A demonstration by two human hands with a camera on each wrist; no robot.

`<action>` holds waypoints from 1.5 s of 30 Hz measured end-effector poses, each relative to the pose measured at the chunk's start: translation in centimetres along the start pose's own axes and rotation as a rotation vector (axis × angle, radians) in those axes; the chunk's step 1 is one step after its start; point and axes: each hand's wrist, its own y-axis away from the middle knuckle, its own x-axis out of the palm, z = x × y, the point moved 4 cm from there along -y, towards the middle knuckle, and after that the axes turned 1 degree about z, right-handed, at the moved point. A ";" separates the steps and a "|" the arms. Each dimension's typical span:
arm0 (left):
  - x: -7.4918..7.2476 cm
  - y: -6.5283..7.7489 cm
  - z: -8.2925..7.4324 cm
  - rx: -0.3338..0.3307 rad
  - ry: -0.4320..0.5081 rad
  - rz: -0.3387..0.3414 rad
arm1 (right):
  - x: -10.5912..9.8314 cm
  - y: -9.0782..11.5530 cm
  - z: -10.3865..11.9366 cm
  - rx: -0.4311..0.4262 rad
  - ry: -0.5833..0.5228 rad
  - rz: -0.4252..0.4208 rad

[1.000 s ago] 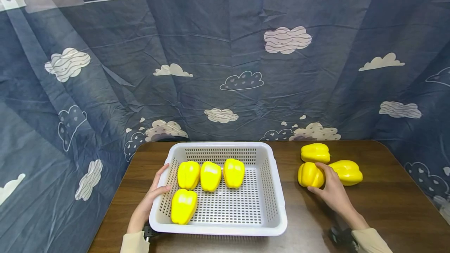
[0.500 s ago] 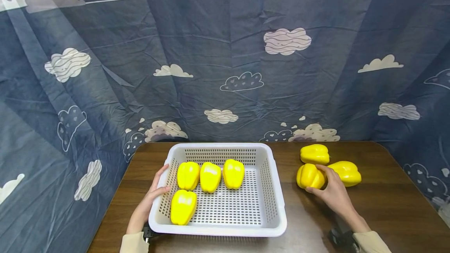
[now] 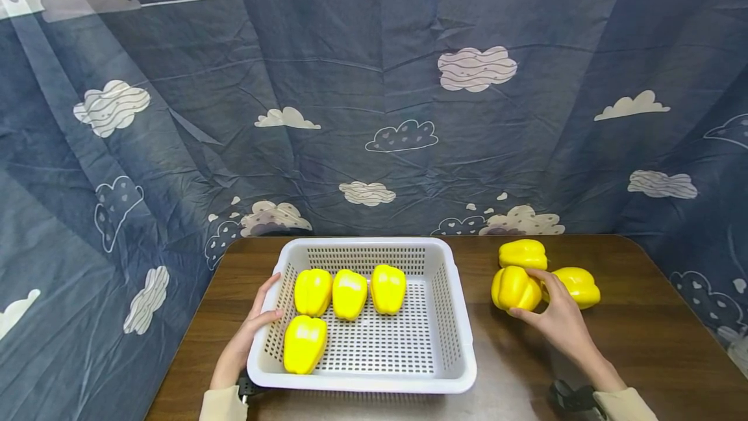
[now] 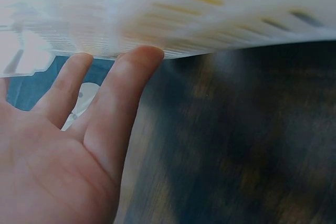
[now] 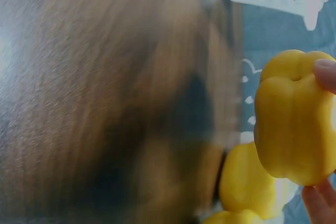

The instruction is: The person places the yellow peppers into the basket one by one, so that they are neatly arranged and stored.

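A white plastic basket (image 3: 362, 382) with slotted walls holds several yellow bell peppers (image 3: 350, 294). My left hand (image 3: 246, 336) grips its left side, a digit reaching over the rim in the head view. In the left wrist view, fingers (image 4: 118, 95) touch the slotted outer wall. My right hand (image 3: 562, 323) pinches a yellow bell pepper (image 3: 514, 289) between thumb and fingers, to the right of the basket. From the right wrist view, this bell pepper (image 5: 295, 121) fills much of the right edge; the hand is mostly cut off there.
Two more yellow bell peppers lie on the brown wooden table (image 3: 491, 369): one behind the held one (image 3: 523, 254), one right of it (image 3: 578, 287). A dark blue cloud-patterned curtain (image 3: 327, 161) hangs behind the table.
The bell pepper in my right hand has tilted and risen slightly, and the hand has shifted a little. My left hand and the basket stay in place.
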 end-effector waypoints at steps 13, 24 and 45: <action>0.1 0.0 0.0 0.000 -0.006 -0.004 | -0.7 -0.5 3.2 -0.022 -0.022 0.009; 0.1 0.0 0.0 0.020 0.004 0.008 | -0.7 -1.0 5.6 -0.024 -0.046 0.032; 0.1 0.1 -0.1 0.021 0.001 0.006 | 0.3 -1.3 10.0 -0.088 -0.120 0.110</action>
